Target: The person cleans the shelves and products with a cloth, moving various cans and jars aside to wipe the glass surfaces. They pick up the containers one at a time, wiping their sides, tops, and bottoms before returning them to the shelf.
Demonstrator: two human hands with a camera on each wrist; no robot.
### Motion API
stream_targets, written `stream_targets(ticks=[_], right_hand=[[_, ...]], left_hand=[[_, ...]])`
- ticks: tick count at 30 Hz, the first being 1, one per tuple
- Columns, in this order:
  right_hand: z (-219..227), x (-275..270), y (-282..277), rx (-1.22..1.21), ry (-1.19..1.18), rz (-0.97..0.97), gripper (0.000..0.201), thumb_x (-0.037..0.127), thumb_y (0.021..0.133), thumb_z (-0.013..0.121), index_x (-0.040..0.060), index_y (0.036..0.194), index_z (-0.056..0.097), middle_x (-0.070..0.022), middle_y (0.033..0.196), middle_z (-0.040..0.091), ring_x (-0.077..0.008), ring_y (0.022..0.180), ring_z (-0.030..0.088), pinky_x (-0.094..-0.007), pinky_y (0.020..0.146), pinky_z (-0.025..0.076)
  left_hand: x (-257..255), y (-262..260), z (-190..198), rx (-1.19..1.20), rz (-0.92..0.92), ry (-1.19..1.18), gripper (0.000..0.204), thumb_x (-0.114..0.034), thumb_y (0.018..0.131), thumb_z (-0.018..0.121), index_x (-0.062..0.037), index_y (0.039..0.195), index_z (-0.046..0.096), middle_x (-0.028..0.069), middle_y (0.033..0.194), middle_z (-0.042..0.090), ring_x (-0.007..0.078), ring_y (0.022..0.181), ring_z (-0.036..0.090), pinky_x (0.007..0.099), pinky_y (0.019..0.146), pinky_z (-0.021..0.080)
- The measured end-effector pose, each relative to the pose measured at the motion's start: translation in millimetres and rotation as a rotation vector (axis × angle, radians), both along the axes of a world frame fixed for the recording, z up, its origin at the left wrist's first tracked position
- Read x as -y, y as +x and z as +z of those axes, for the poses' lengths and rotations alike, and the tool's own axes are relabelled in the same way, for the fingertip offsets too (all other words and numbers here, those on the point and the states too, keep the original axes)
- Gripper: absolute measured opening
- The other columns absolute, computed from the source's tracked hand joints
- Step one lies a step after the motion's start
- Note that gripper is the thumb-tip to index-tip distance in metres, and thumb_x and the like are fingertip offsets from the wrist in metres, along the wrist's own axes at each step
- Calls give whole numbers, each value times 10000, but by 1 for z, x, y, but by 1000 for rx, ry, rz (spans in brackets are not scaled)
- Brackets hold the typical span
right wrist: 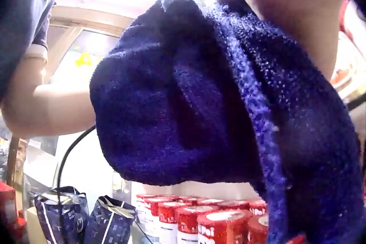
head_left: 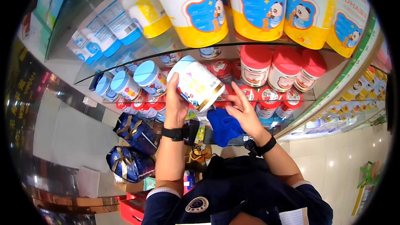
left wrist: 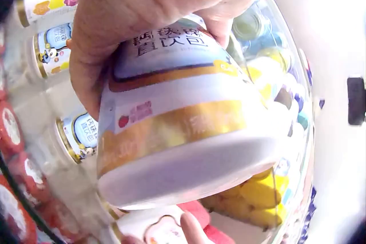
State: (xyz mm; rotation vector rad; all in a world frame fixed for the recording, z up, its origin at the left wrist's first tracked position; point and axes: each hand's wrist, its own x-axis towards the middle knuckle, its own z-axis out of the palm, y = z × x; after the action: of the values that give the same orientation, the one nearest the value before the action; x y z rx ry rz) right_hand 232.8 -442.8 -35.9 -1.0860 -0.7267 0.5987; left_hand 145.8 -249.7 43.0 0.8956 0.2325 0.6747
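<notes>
1. The right hand [head_left: 246, 114] is holding a soft blue knitted cloth [head_left: 223, 127] under its palm, just below the can.
2. The left hand [head_left: 175, 104] is gripping a white cylindrical can with a light-blue lid [head_left: 196, 83], tilted before the glass shelf [head_left: 333, 81]; it is probably stiff, smooth and slippery, best held around its body.
3. Behind, red-lidded cans [head_left: 283, 68] are standing in rows.
</notes>
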Motion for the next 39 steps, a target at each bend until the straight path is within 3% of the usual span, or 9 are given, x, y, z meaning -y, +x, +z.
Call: stream_targets(ticks=[2,4,10,18,25,29,32,37,39], right_hand=[[20,-13,-7,109,57,35,756,112,906,641,147,1537,226,-138,1429,460,-217,1347,404,-395,1043,364],[28,-20,-13,242,94,57,732,99,910,631,136,1531,245,-125,1460,426,-223,1340,420,-391,1033,382],[29,-28,-33,185,170,254,695,58,921,598,88,1522,252,-98,1490,398,-216,1277,491,-362,1040,391],[41,-31,-40,210,195,258,687,62,908,599,65,1510,267,-122,1496,395,-249,1287,492,-387,1068,385],[41,-31,-35,207,191,324,701,100,897,630,60,1503,281,-148,1480,411,-264,1279,499,-382,1038,410],[32,-34,-27,219,53,365,784,176,878,691,52,1511,245,-156,1456,422,-255,1293,466,-371,1004,433],[33,-33,-27,33,86,603,914,253,898,690,23,1529,70,-171,1543,250,-273,1381,346,-368,997,445],[26,-47,-29,-210,189,678,1006,337,860,726,48,1533,35,-132,1561,199,-263,1464,166,-403,1177,138],[20,-51,-31,-206,134,644,1009,326,852,735,50,1531,42,-126,1561,201,-258,1462,175,-401,1172,158]], left_hand=[[10,-14,0,25,35,-41,506,-404,939,563,-30,1277,521,100,1213,631,231,1111,617,383,949,501],[10,-26,-4,57,65,-116,523,-422,940,561,-32,1285,513,105,1211,632,235,1098,626,392,938,514],[5,-52,0,185,101,-349,554,-485,918,577,-34,1240,580,158,1144,668,320,964,675,436,828,580],[3,-61,5,186,59,-347,578,-499,911,580,-73,1301,548,161,1206,639,323,1040,647,468,878,555],[0,-65,6,147,79,-310,590,-503,906,578,-62,1297,546,162,1213,633,326,1050,639,468,886,550],[5,-69,9,177,209,-50,592,-480,954,502,-23,1329,472,154,1257,604,304,1097,623,449,947,519],[8,-75,-1,122,309,56,564,-461,940,533,-41,1310,470,125,1237,600,264,1112,609,425,961,497],[3,-76,-20,108,394,223,609,-404,852,660,-102,1315,406,106,1252,533,235,1170,533,383,1004,426],[2,-76,-24,115,398,234,645,-379,822,695,-119,1316,372,108,1267,505,240,1186,511,380,1019,405]])
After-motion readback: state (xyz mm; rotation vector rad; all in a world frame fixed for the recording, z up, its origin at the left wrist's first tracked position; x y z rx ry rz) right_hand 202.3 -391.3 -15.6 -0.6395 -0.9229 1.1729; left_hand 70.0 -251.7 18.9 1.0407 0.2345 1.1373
